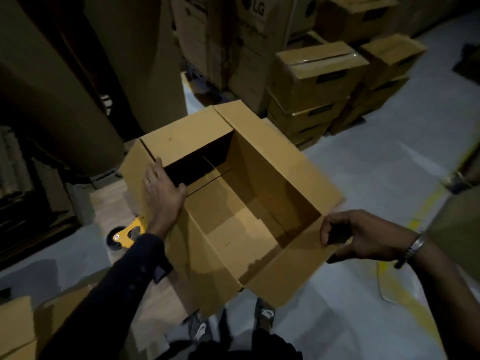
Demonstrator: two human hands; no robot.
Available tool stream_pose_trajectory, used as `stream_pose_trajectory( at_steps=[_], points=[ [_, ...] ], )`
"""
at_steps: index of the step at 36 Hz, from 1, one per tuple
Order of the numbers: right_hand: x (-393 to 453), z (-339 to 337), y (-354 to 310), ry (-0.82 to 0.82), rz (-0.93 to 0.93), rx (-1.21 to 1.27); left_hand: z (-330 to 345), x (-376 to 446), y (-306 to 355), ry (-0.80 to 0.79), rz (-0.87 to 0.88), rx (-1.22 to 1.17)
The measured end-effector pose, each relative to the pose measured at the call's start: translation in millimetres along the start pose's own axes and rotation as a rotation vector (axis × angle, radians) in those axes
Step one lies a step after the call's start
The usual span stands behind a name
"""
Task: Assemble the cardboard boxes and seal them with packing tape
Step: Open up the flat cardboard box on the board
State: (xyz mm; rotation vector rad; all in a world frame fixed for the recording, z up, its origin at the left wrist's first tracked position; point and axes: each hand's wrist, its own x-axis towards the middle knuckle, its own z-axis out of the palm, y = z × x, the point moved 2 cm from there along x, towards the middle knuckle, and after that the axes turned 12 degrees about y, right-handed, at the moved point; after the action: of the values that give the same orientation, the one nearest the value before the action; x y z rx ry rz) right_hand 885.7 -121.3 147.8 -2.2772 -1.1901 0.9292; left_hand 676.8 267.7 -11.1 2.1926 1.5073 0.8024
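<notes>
- An open cardboard box (pixel 233 203) sits centre frame, top flaps up.
- The left hand (pixel 162 190), fingers flat, presses its nine-o'clock flap.
- The right hand (pixel 363 237) pinches the four-o'clock flap.
- A tape dispenser (pixel 130 232) lies at eight o'clock.

Floor (pixel 389 157): pale grey, smooth, with a worn yellow line (pixel 426 203) running beyond the right grip. Lighting: dim; the area left of the left grip is in deep shadow. Far side of both grips: tall cardboard cartons (pixel 249 35), one marked LG, standing upright close together. Beyond the right grip: stacked sealed boxes (pixel 311 81), several layers high, resting on the floor. Beyond the left grip: large upright cardboard sheets (pixel 52 87) leaning together. Near-left corner: further flat cardboard (pixel 15 326).
</notes>
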Motion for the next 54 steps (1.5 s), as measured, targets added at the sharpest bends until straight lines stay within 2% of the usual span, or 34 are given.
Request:
stream_pose_trajectory(
  at_steps=[5,8,13,15,19,24,30,32,35,37,39,43,49,52,54],
  points=[
    [-17,18,12,0.027,0.113,0.081,8,59,-6,-0.130,0.165,0.158],
    [-21,25,9,0.107,0.119,0.078,11,78,-12,-0.184,0.237,0.213],
    [1,22,-12,0.592,-0.024,-0.202,9,91,-19,-0.070,0.304,0.129],
    [19,27,-19,0.666,-0.065,-0.215,2,95,-17,-0.018,0.331,0.044],
    [62,53,-33,0.662,-0.047,-0.173,-12,107,-4,0.061,0.280,-0.068],
    [109,91,-35,0.534,0.044,-0.255,-29,141,15,0.104,-0.044,-0.237],
    [136,120,-8,0.397,0.032,-0.316,-36,168,16,0.086,-0.064,-0.217],
    [140,121,-1,0.426,-0.001,-0.266,-34,169,11,0.101,-0.019,-0.216],
    [146,109,11,0.569,-0.060,-0.184,-30,151,3,0.090,0.200,-0.204],
    [150,97,21,0.689,-0.081,-0.152,-23,128,-3,0.036,0.338,-0.155],
    [153,82,36,0.789,-0.066,-0.132,-10,107,-14,-0.063,0.376,-0.056],
    [155,51,73,0.839,0.040,-0.117,17,70,-36,-0.233,0.320,0.144],
    [160,25,121,0.798,0.174,-0.093,15,13,-25,-0.062,0.174,-0.026],
    [162,16,127,0.766,0.241,-0.058,17,-34,-21,-0.031,0.108,-0.093],
    [165,12,122,0.734,0.282,-0.024,18,-70,-17,-0.032,-0.009,-0.157]
  ],
)
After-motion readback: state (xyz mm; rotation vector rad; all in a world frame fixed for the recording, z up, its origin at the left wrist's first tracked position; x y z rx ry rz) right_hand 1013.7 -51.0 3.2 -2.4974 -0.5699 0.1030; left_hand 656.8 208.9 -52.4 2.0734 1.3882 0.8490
